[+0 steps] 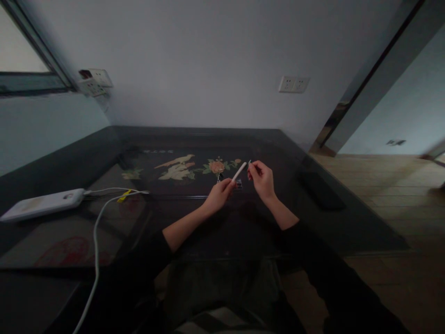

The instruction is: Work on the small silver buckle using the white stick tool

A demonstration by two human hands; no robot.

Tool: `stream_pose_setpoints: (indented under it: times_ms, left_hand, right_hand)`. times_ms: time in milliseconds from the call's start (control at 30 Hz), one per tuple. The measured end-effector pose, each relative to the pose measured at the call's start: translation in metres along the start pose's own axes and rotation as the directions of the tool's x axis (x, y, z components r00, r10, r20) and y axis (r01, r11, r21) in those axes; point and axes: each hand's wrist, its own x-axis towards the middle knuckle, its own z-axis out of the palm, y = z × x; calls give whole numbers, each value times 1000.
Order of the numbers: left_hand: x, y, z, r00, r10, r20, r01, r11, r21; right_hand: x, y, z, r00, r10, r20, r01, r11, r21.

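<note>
My left hand (219, 194) is closed around the lower end of a slim white pen-like stick (239, 171), which points up and to the right. Close to the stick's upper tip, my right hand (261, 178) pinches a tiny pale piece (249, 162), too small to name. A narrow gap shows between the piece and the stick. Right beside my left fingers, a small shiny clear or metallic item (238, 184) sits low over the dark table (222, 222); part of it is hidden.
At the left lies a white power bank (45, 204) with a white cable (96, 232) and a yellow tag (124, 195). A flat black object (321, 190) rests on the table's right side. Wall sockets (294, 84) are behind; bird-and-flower decoration (177, 168) marks the tabletop.
</note>
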Motion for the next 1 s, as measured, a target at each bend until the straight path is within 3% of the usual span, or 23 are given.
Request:
stream_pose_setpoints:
  times_ms: [167,400,767,1000]
  left_hand:
    - [-1,-1,0,1000,-6,18,6,1000,-7]
    - [1,-1,-2,1000,-1,-10,1,997,-72]
    - [-1,-2,-1,999,26,23,-27,1000,16]
    - [1,-1,-1,1000,12,-17,-12,1000,4]
  right_hand:
    - [2,0,-2,1000,-6,31,6,1000,-8]
    - [-10,1,11,995,9,99,-5,999,-42]
    - [3,-1,-4,1000,2,7,-2,1000,4]
    - [-4,2,5,992,30,124,-31,1000,5]
